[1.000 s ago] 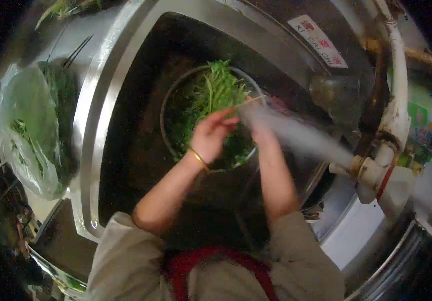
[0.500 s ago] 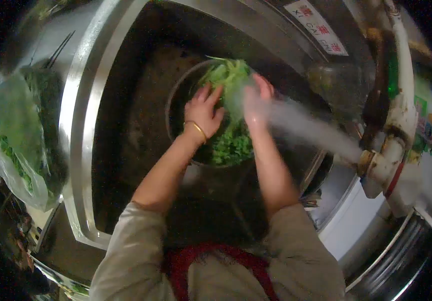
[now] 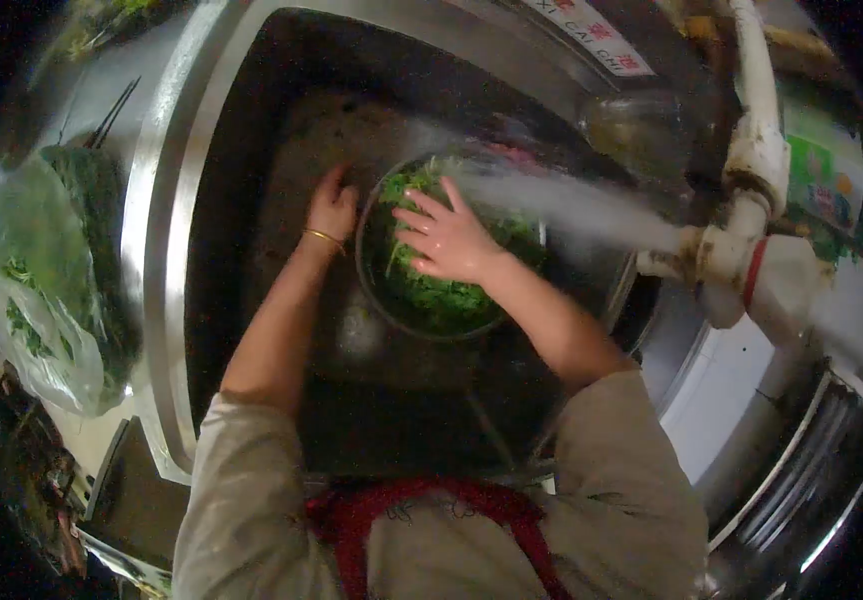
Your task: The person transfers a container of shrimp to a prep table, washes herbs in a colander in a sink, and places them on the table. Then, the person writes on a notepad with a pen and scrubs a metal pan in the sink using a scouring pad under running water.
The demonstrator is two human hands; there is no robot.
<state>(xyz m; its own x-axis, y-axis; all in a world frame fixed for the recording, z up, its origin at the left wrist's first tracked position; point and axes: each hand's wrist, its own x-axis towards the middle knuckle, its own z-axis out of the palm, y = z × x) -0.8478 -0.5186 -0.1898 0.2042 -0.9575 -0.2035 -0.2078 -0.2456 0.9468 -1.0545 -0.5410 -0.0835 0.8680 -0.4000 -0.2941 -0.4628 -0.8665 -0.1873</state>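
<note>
Leafy green herbs [image 3: 441, 293] fill a round basin [image 3: 363, 268] that stands in the deep metal sink [image 3: 296, 225]. My right hand [image 3: 451, 238] lies on top of the greens, palm down with its fingers spread. Just outside the basin's left rim is my left hand [image 3: 332, 212], a gold bangle at its wrist. Its fingers point away from me with the thumb apart, and nothing shows in them. A strong jet of water [image 3: 581, 208] shoots leftward across the far part of the basin and sprays over the greens.
At right, a white pipe and tap [image 3: 726, 262] reach over the sink. A plastic bag of greens [image 3: 46, 280] rests left of the steel sink rim [image 3: 156, 190]. The far wall carries a sign [image 3: 591, 35]. A clear container [image 3: 631, 130] stands at the back right.
My left hand has left the greens and moved left, outside the basin. My right hand has turned inward and now lies spread on the greens, which sit lower in the basin.
</note>
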